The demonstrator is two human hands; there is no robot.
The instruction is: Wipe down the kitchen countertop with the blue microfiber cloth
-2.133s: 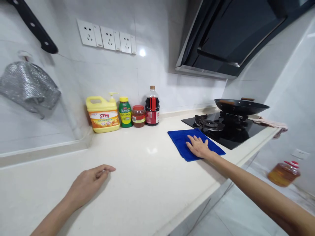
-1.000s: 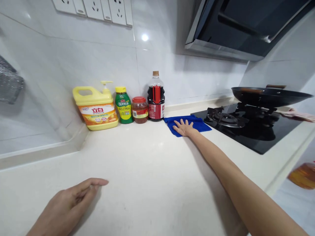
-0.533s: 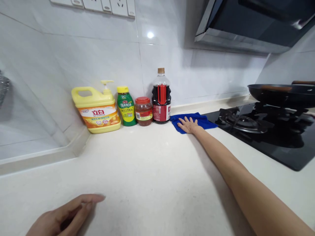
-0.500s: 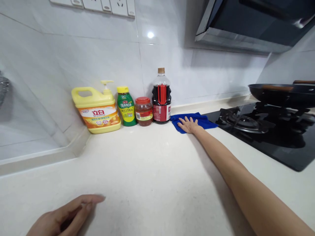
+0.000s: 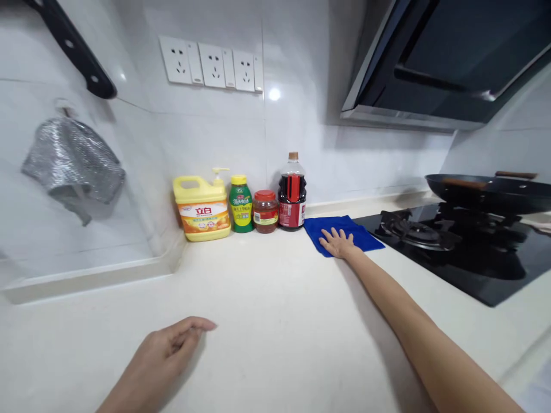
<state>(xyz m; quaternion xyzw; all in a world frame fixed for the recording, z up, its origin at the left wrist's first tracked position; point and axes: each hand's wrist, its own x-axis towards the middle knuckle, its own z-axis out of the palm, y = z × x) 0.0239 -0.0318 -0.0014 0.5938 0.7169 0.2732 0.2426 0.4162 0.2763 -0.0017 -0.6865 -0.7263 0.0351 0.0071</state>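
Note:
My right hand [image 5: 338,244] lies flat with spread fingers on a blue cloth [image 5: 333,224], pressing it to the white counter [image 5: 267,315]. The cloth is spread out between a large soy sauce bottle [image 5: 292,195] and the hob [image 5: 469,252]; one corner reaches the hob's edge. Over the counter at the lower left is my left hand [image 5: 172,350], its index finger stretched out and the other fingers loosely bent, with nothing in it.
Along the wall stand a yellow detergent jug [image 5: 202,212], a green squeeze bottle [image 5: 241,206] and a red-lidded jar [image 5: 266,213]. A wok [image 5: 486,192] sits on the hob under the range hood [image 5: 447,63]. A silvery cloth [image 5: 73,160] and a black-handled knife [image 5: 73,46] hang at the left.
The view has tilted up and swung left, bringing in the hanging cloth and knife. The bunched blue cloth now lies flatter, with more of it in front of the soy sauce bottle's base.

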